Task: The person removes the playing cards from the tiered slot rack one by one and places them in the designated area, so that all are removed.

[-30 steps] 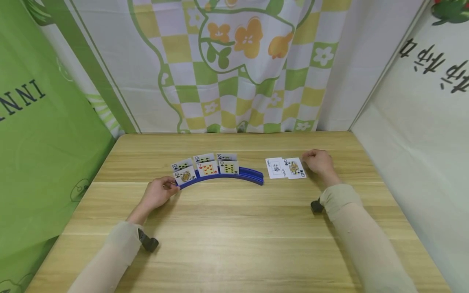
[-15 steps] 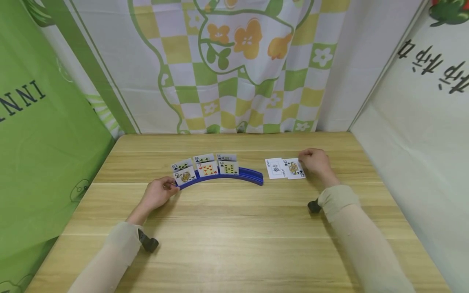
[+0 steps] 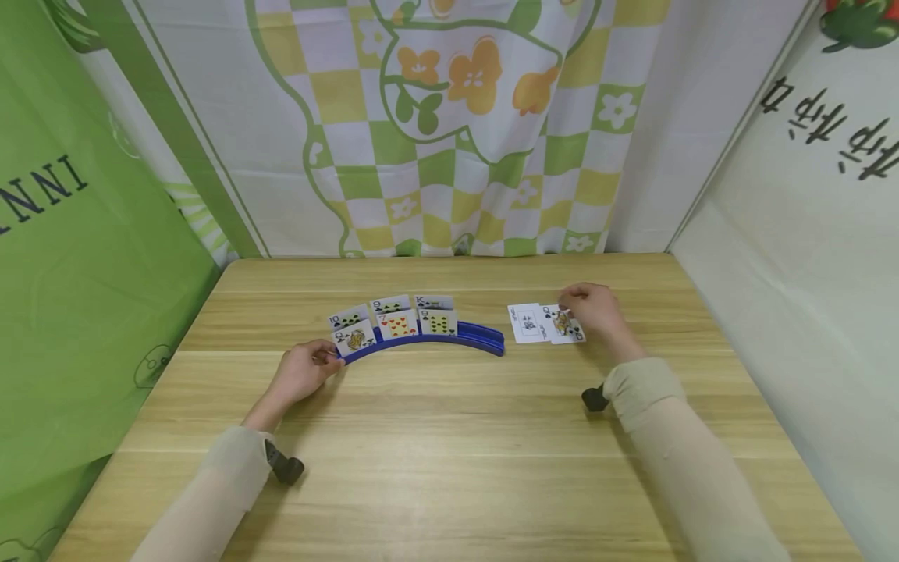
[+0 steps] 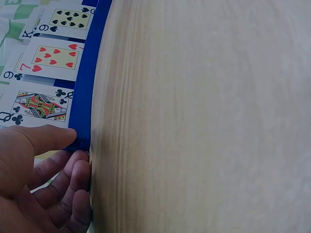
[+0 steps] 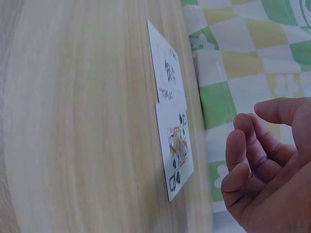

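Observation:
My left hand (image 3: pixel 302 371) grips the left end of a curved blue card holder (image 3: pixel 483 336); in the left wrist view its thumb presses on the rail (image 4: pixel 88 82). The holder's front row has a queen of clubs (image 3: pixel 355 339), a seven of hearts (image 3: pixel 398 324) and a nine of spades (image 3: pixel 438 321). Behind them lean a ten (image 3: pixel 349 316), a nine of clubs (image 3: pixel 390 304) and a king (image 3: pixel 434 301). My right hand (image 3: pixel 595 312), fingers loosely bent and holding nothing, hovers over the upper right of a queen of spades (image 5: pixel 177 150), which overlaps a joker (image 3: pixel 528 323).
The pale wooden table (image 3: pixel 435 453) stretches toward me in front of the holder. A checkered curtain (image 3: pixel 477 187) hangs along its back edge. A green cloth (image 3: pixel 105 273) stands at the left and a white one (image 3: pixel 794 297) at the right.
My right hand has moved left, from beside the queen of spades to over its upper right edge. The left hand, the holder and the cards have stayed in place.

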